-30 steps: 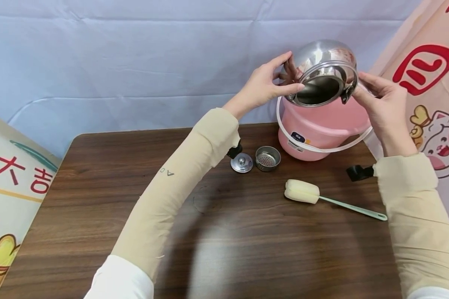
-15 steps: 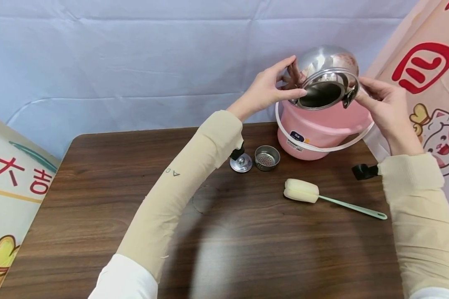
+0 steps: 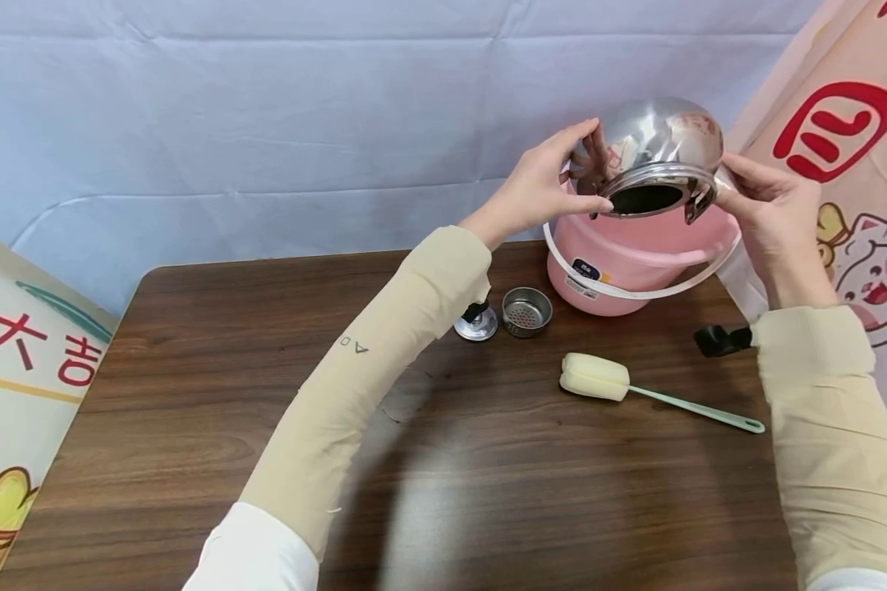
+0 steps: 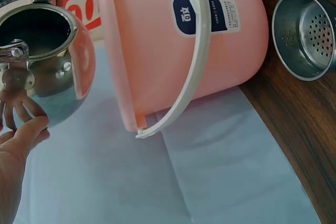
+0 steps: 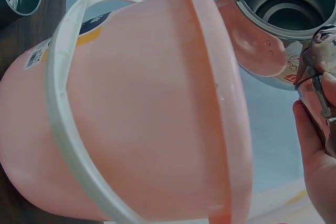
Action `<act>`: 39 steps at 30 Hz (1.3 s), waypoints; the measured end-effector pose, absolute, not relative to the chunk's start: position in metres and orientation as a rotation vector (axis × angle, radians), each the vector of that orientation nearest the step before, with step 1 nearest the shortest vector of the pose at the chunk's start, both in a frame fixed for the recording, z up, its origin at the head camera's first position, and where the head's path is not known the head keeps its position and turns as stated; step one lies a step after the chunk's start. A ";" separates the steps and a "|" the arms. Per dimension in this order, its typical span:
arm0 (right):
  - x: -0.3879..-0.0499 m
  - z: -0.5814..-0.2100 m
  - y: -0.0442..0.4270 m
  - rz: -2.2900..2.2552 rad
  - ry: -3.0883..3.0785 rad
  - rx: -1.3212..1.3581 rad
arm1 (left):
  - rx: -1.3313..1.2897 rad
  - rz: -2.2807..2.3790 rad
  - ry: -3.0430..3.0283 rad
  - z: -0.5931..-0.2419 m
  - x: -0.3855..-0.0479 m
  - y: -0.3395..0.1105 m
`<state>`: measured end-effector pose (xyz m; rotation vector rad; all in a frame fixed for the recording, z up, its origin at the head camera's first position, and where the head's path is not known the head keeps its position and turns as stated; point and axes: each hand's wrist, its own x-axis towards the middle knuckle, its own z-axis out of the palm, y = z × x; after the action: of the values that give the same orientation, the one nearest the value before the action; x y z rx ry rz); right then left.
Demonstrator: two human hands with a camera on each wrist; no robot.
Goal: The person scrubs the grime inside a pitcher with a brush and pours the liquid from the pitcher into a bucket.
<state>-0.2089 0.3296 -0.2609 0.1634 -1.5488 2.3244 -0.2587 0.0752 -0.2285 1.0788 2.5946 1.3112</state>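
Observation:
A shiny stainless steel teapot [image 3: 661, 135] is held in the air over the pink bucket [image 3: 613, 283], tipped so its open mouth faces down and toward me. My left hand [image 3: 543, 185] holds the pot's left side, thumb by the rim and fingers spread on the body. At the right side, my right hand [image 3: 776, 213] grips the pot; the exact part lies partly hidden behind the fingers. The dark inside of the teapot [image 5: 289, 40] shows in the right wrist view. Its hinged handle lies folded down around the mouth.
On the wooden table [image 3: 266, 369] stand a perforated strainer cup [image 3: 527, 312] and a small metal lid [image 3: 476, 324], left of the bucket. A sponge bottle brush [image 3: 595, 377] with a green handle lies in front. The bucket's white handle [image 3: 636, 293] hangs forward.
The teapot has come down and slightly right, and it is tipped further, so less of its mouth shows. Both hands have moved along with it. Bucket, strainer and brush stay put.

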 end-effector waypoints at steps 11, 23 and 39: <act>-0.208 -0.269 0.329 2.344 -1.401 0.199 | 1.164 1.345 2.601 -0.238 -0.255 0.076; -0.208 -0.277 0.326 2.323 -1.286 0.215 | 1.225 1.363 2.593 -0.246 -0.251 0.076; -0.209 -0.285 0.328 2.455 -1.047 0.272 | 1.559 1.338 2.674 -0.263 -0.245 0.077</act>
<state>-0.2091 0.3281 -0.2845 0.2724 -1.0474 2.4546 -0.2449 0.0775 -0.2627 1.5590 2.6738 1.3384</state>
